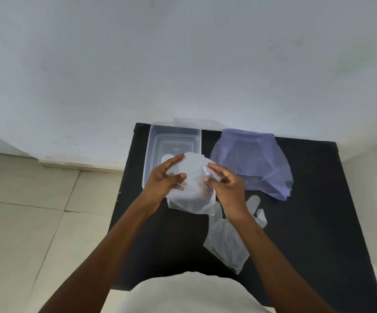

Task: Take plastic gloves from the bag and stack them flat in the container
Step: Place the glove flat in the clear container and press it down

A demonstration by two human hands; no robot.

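Both hands hold one translucent plastic glove above the black table, just in front of the clear rectangular container. My left hand grips its left edge, thumb on top. My right hand pinches its right edge. The glove is crumpled and partly folded, hanging slightly over the container's near right corner. A bluish see-through bag lies open to the right of the container. A second glove lies flat on the table below my right wrist, fingers pointing away from me.
The black table stands against a white wall. A clear lid leans behind the container at the table's back edge. Tiled floor lies to the left. My light-coloured shirt fills the bottom of the view.
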